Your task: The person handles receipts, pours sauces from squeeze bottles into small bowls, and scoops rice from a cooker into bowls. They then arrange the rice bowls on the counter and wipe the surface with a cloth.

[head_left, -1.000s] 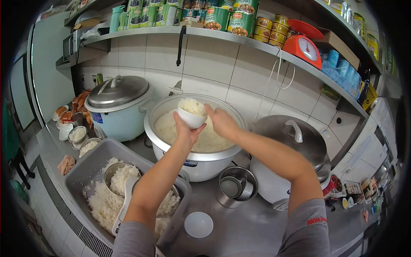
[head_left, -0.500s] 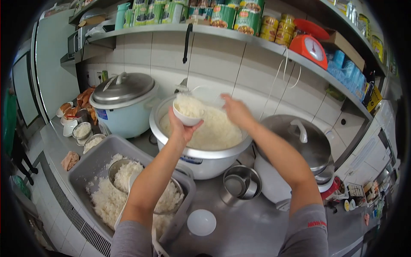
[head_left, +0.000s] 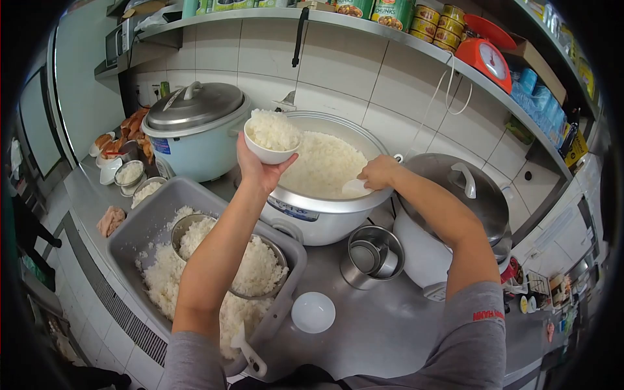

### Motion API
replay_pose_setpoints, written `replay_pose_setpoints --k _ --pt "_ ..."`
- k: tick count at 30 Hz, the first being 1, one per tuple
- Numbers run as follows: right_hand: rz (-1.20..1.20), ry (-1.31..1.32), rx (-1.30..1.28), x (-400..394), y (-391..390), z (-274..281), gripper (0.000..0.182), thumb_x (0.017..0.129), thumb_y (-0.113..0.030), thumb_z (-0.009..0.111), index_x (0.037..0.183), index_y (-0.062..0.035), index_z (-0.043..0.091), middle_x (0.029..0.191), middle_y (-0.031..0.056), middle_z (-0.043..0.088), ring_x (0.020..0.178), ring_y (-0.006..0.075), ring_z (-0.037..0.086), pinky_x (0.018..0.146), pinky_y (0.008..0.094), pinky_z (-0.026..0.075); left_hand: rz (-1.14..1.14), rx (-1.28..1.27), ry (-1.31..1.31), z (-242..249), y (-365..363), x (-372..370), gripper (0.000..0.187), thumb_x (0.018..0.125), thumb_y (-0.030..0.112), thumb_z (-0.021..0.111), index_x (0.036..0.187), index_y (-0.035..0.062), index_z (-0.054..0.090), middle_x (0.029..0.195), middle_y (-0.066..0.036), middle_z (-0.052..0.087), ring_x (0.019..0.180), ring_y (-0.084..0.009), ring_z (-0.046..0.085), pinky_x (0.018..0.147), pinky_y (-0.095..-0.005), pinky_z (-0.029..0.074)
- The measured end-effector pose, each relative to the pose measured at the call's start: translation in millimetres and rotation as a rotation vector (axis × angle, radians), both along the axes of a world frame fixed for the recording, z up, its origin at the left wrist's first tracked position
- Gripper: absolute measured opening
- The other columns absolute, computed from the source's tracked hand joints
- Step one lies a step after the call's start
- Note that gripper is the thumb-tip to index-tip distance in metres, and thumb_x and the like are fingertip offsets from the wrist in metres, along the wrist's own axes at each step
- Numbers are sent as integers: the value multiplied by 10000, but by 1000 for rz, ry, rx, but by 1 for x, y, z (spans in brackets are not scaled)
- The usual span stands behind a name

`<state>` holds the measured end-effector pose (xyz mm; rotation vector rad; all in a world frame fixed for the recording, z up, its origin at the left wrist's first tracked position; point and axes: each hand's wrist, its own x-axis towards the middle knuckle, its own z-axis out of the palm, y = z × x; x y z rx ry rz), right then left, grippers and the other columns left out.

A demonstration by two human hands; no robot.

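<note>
A white bowl [head_left: 272, 156] heaped with cooked rice sits in my left hand [head_left: 257, 170], raised at the left rim of the big rice cooker. My left fingers wrap round its base and side. My right hand [head_left: 380, 173] is over the cooker's right inner side, closed on a white rice paddle [head_left: 356, 188] whose blade touches the rice. The open rice cooker [head_left: 318, 209] holds a wide bed of white rice [head_left: 325, 162]. Below my left forearm, a grey tub [head_left: 151, 214] contains loose rice and metal bowls [head_left: 283, 260] of rice.
A lidded cooker [head_left: 195, 146] stands at the left, another lidded cooker [head_left: 422, 257] at the right. Nested metal pots [head_left: 354, 276] and a small white bowl [head_left: 313, 312] rest on the steel counter [head_left: 364, 335]. A second paddle [head_left: 252, 356] lies at the tub's edge. A shelf [head_left: 364, 25] runs overhead.
My right hand has come down from above the cooker to the rice, where it now grips the paddle. The rice bowl in my left hand appears slightly higher and further left.
</note>
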<state>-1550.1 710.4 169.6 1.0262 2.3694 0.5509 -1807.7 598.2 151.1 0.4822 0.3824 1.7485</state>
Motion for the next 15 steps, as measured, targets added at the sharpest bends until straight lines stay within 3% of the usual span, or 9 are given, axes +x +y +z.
replay_pose_setpoints --k 4,8,10,11,13,14,15 --pt "8 91 -87 -1 -20 23 362 726 -318 522 1068 -235 606 953 75 630 898 260 591 735 382 474 36 44 -31 1 -10 1 634 837 528 287 1312 108 308 1338 -159 316 1212 -387 334 937 -571 330" --pt "25 283 -181 -7 -21 20 394 732 -373 540 1098 -236 593 985 69 624 950 260 574 771 370 460 -22 2 -89 -2 -7 -5 617 834 488 269 1306 94 316 1327 -169 325 1197 -392 350 925 -589 307" --pt "161 504 -277 -13 -9 3 401 761 -373 589 1141 -244 577 807 75 642 712 200 610 605 325 464 -57 0 -127 -4 -4 -3 619 826 475 278 1307 87 315 1330 -172 322 1199 -396 346 927 -593 300" --pt "163 509 -272 -15 -11 2 401 761 -373 589 1141 -244 577 807 75 642 712 200 610 605 325 464 -47 -23 -145 -4 -4 -1 616 821 469 275 1309 96 316 1329 -168 325 1202 -393 345 928 -589 302" --pt "-272 797 -672 -24 -17 1 343 757 -320 573 1012 -95 624 642 82 569 495 179 529 434 307 405 -35 -44 -157 -4 -4 3 613 816 463 273 1311 104 317 1329 -165 329 1204 -390 345 929 -584 304" --pt "-275 926 -774 -26 -17 -3 250 781 -254 556 875 -30 616 540 51 479 379 132 398 345 269 306 -5 -39 -133 -4 -3 4 611 823 482 261 1310 117 323 1328 -157 334 1202 -383 350 927 -580 309" --pt "-267 935 -774 -26 -12 -3 250 781 -254 556 875 -30 616 540 51 479 379 132 398 345 269 306 25 -33 -109 -3 -3 4 610 830 501 250 1308 130 328 1327 -149 340 1200 -376 356 925 -575 314"
